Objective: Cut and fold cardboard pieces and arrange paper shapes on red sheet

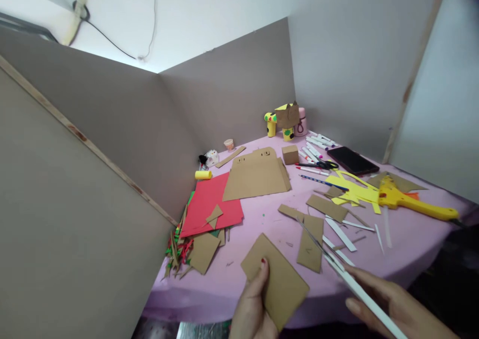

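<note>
My left hand (251,306) grips a flat, roughly square piece of brown cardboard (280,279), its thumb with a red nail lying on top. To the right, my right hand (392,299) is closed around a white-handled cutter knife (354,281). The knife's long thin blade slants up and leftward, apart from the cardboard in my left hand. Below the blade, a cardboard strip (311,254) lies on the table. Other cardboard offcuts (327,207) and white paper strips (341,234) are scattered around it.
A bag-shaped cardboard piece (258,174) and red sheets (209,199) lie on the purple-covered table (262,229). Scraps (179,249) pile at left. Toward the right are a yellow glue gun (411,202), phone (352,159), black-handled scissors (325,164) and markers (314,152). Grey partitions (232,84) enclose the back.
</note>
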Tool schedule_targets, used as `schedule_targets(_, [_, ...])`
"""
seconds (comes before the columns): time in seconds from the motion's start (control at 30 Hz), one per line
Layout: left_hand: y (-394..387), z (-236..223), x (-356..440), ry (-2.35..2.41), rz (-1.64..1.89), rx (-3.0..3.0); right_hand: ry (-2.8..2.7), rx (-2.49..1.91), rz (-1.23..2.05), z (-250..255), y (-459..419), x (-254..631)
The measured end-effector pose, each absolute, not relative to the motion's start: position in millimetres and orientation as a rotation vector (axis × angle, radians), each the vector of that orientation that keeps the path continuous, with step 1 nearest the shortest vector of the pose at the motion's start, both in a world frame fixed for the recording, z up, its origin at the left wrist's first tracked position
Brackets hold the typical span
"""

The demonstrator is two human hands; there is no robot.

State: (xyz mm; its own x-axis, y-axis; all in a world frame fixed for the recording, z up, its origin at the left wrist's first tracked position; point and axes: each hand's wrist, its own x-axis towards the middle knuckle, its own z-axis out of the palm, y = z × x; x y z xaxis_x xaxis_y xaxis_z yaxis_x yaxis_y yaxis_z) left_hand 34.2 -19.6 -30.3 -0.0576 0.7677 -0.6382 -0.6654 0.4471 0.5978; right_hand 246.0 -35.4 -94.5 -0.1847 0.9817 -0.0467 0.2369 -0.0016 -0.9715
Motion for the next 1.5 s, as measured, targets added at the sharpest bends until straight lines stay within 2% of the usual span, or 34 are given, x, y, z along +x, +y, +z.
schedule_targets(0.2, [-19,-20,33,1.019,1.144,0.009,-2.02,-1.652,0.617,-87,16,268])
schedule_targets(0.33, [-17,-24,31,1.06,1.184,0.023,-2.211,-1.591,0.37,-89,50,274])
schedule_targets(0.47, [-13,-29,30,1.121,1.278,0.053,-2.209,-1.446,0.329,-78,61,273])
schedule_targets(0.53, [-10,-33,32,1.149,1.355,0.1,-2.049,-1.392,0.441,-68,54,261])
schedule_targets(0.67, [-4,-40,44,1.119,1.479,0.184,-1.779,-1.135,1.292,-52,32,212])
schedule_targets(0.7, [-3,-42,48,1.101,1.483,0.196,-1.768,-1.051,1.373,-50,28,199])
schedule_targets(0.77, [-1,-46,52,1.077,1.484,0.217,-1.824,-0.995,1.304,-48,26,180])
schedule_targets(0.9, [5,-55,42,1.011,1.474,0.348,-2.072,-1.063,0.932,-40,40,172])
schedule_targets(1.03, [15,-62,13,1.241,1.653,0.589,-2.395,-1.104,0.433,-34,62,177])
schedule_targets(1.1, [19,-64,4,1.349,1.68,0.77,-2.525,-1.093,0.307,-38,71,178])
schedule_targets(1.3, [31,-73,20,1.325,1.494,1.077,-2.606,-1.08,0.29,-58,75,174])
schedule_targets(1.5, [39,-76,27,1.368,1.451,1.182,-2.566,-1.11,0.362,-52,67,175])
